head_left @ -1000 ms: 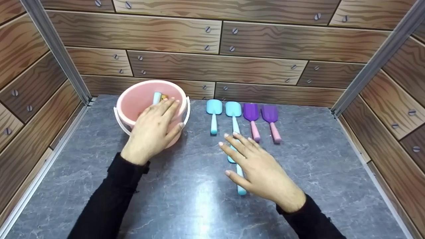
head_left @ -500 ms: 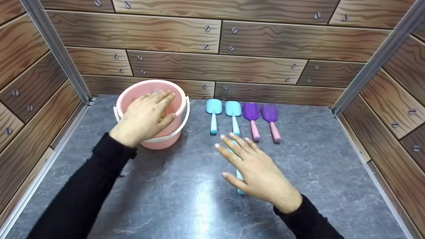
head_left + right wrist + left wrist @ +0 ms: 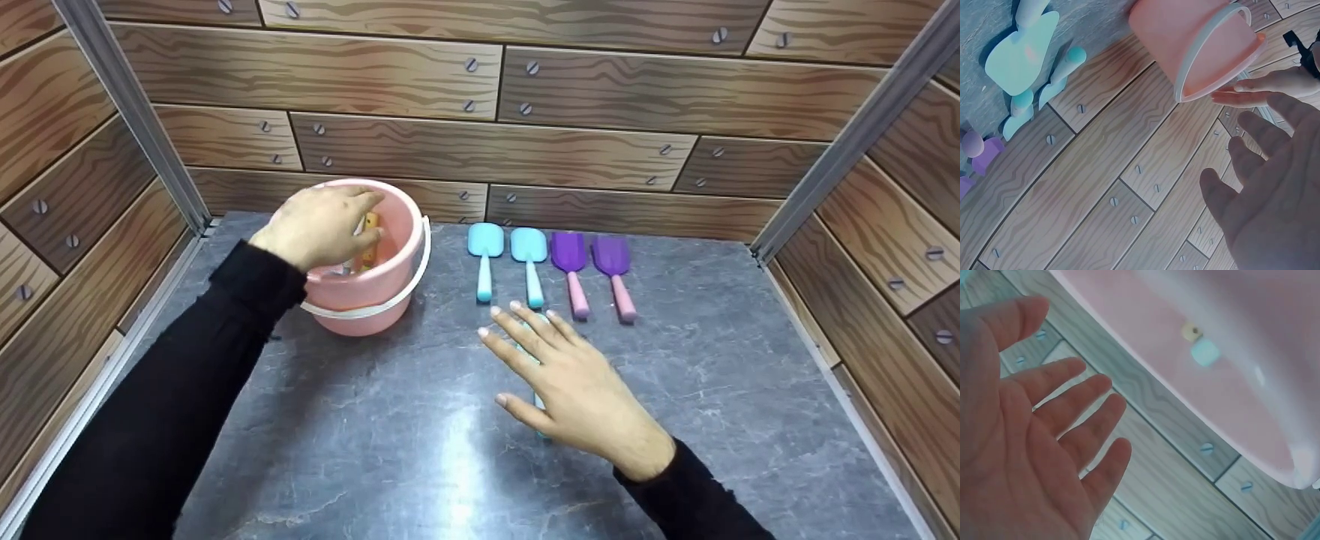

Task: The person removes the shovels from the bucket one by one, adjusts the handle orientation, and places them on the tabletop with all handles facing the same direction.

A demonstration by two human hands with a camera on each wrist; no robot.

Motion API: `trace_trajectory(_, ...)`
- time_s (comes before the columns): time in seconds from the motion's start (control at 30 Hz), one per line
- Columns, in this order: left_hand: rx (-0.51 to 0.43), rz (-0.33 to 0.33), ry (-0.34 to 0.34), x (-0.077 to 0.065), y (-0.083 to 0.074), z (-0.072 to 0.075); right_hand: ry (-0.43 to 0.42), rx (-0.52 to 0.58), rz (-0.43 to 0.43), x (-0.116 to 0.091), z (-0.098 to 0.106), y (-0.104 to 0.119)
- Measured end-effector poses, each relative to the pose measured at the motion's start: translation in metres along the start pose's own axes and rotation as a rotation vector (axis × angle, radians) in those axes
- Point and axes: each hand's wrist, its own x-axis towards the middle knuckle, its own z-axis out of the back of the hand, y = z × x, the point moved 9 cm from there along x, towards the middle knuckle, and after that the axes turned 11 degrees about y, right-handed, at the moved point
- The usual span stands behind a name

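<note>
left wrist shows fingers (image 3: 1075,403) spread near pink bucket (image 3: 1148,337)

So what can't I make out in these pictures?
Head view: much inside the pink bucket, behind the left grip.
Head view: most of the nearest blue scoop, behind the right grip.
Right wrist view: one purple scoop, cut off by the left edge.
Left wrist view: most of the yellow piece, behind the bucket's rim.
</note>
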Motion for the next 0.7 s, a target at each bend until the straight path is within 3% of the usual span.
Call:
trace_trajectory(0.4, 0.031, 0.095, 0.244, 0.022, 0.022, -0.003, 0.009, 0.002, 0.02, 0.0, -0.002, 0.003)
trace_trajectory(0.7, 0.014, 0.151, 0.325, 0.029, 0.03, -0.01, 0.037, 0.009, 0.016, 0.001, -0.004, 0.003)
